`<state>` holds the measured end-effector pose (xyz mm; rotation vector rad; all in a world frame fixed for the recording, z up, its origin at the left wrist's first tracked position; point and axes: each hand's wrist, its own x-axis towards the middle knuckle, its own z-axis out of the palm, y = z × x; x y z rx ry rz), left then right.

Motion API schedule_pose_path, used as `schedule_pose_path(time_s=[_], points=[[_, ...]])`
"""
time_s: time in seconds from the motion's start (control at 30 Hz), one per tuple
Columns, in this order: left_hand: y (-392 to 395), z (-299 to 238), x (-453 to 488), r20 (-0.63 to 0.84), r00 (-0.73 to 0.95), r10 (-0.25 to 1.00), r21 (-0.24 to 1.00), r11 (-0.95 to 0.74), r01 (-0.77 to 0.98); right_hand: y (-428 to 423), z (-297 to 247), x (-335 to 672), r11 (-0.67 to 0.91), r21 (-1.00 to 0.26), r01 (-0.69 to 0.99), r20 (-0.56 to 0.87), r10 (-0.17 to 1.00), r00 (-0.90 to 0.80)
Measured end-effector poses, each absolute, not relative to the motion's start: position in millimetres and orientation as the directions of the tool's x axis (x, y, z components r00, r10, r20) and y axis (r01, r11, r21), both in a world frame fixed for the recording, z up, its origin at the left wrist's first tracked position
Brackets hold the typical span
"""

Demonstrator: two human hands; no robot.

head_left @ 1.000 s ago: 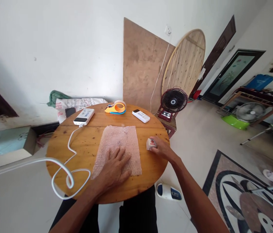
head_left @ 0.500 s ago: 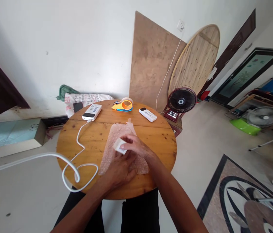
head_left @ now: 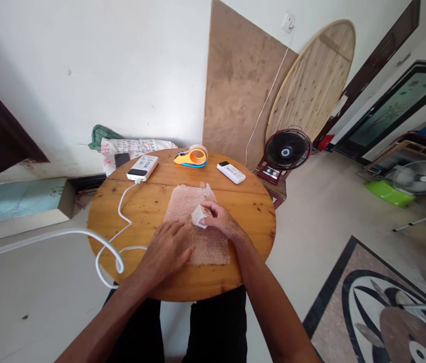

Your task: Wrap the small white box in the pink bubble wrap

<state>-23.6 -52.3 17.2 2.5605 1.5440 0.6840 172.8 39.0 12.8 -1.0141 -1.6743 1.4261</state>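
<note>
A sheet of bubble wrap (head_left: 182,201) lies flat on the round wooden table (head_left: 252,242). My right hand (head_left: 221,220) grips a small white box (head_left: 199,216) by its right side, over the middle of the sheet. Fingers spread, my left hand (head_left: 169,247) rests palm down on the sheet's left part and holds nothing. Whether the box touches the wrap or is just above it, I cannot tell.
At the table's far side lie a white power bank (head_left: 142,168) with a cable (head_left: 124,217), an orange tape dispenser (head_left: 192,157) and another white device (head_left: 231,172). A black fan (head_left: 287,150) stands past the right edge.
My right hand has brought the box a little right and forward. My left hand has drawn away from the box to the left and now lies flat on the wrap.
</note>
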Motion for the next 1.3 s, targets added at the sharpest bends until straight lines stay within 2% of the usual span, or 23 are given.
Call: schedule_pose_path(time_s=[0.13,0.23,0.33,0.53,0.73,1.07,1.3], points=[[-54.3,1.5,-26.2,0.343,0.328,0.880,0.307,-0.435,0.847,31.3,15.4,171.6,0.314,-0.882,0.352,0.133,0.881,-0.453],[-56.7,-4.2,-23.6,0.363,0.298,0.883,0.315,-0.417,0.852,26.2,18.4,172.2,0.416,-0.834,0.363,0.189,0.833,-0.519],[-57.2,-4.2,-23.4,0.377,0.300,0.877,0.330,-0.429,0.841,26.4,19.1,174.4,0.403,-0.854,0.329,0.178,0.821,-0.543],[-55.9,-6.3,-24.6,0.377,0.285,0.881,0.337,-0.418,0.844,28.9,17.9,175.5,0.409,-0.817,0.406,0.177,0.849,-0.498],[-56.2,-7.7,-23.6,0.336,0.278,0.900,0.320,-0.387,0.865,29.0,17.0,176.0,0.407,-0.820,0.403,0.168,0.843,-0.510],[-56.2,-6.9,-24.3,0.364,0.285,0.887,0.329,-0.409,0.851,29.3,15.1,174.6,0.428,-0.789,0.441,0.178,0.846,-0.503],[-57.5,-8.9,-27.3,0.400,0.284,0.871,0.360,-0.435,0.826,27.4,20.2,179.7,0.398,-0.857,0.328,0.155,0.806,-0.571]])
